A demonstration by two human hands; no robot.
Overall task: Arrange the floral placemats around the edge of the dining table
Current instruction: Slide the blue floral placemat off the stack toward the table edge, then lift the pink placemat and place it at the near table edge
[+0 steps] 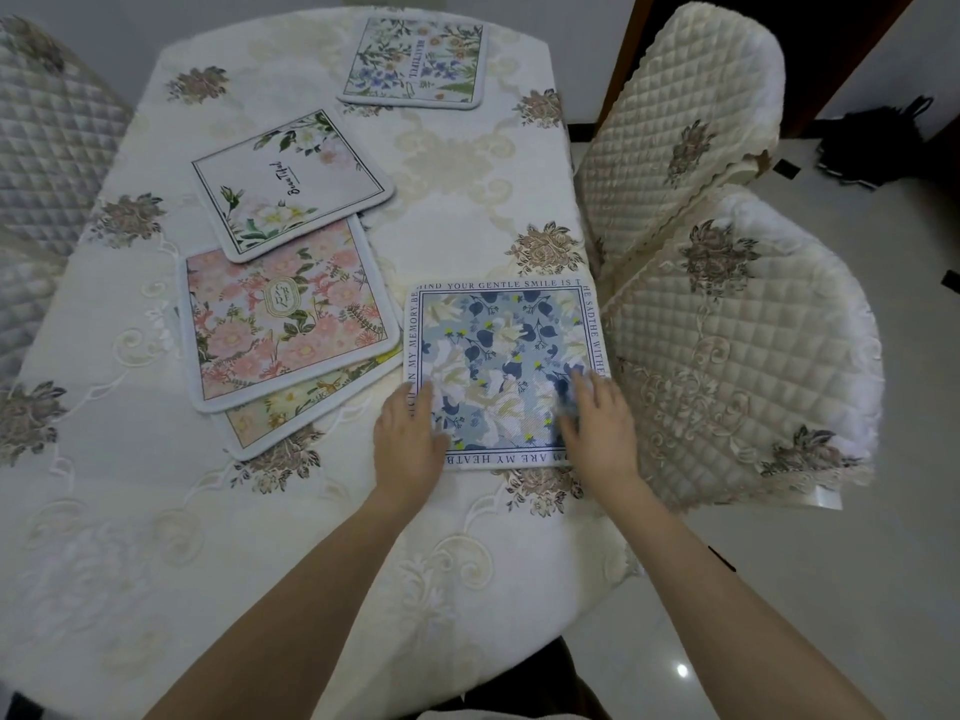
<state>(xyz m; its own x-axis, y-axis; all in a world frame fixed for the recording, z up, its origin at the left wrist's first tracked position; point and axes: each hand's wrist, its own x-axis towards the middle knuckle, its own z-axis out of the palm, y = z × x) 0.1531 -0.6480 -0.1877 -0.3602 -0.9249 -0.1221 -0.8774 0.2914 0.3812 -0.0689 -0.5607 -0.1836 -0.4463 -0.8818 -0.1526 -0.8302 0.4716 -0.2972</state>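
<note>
Both hands lay flat and open on the near edge of the square blue-and-white floral fabric placemat (506,374), the left hand (408,439) on its near-left corner and the right hand (597,428) on its near-right part, pressing rather than gripping it. That mat sat by the right rim of the cloth-covered worktop (467,589), directly ahead of the hands. The pink floral placemat (285,314) overlapped a yellow floral placemat (291,413) to the left, with a white rose placemat (293,181) beyond, nearer the left hand and probably next to spread; a green-and-purple floral placemat (415,62) lay at the far edge, and no containers were present.
</note>
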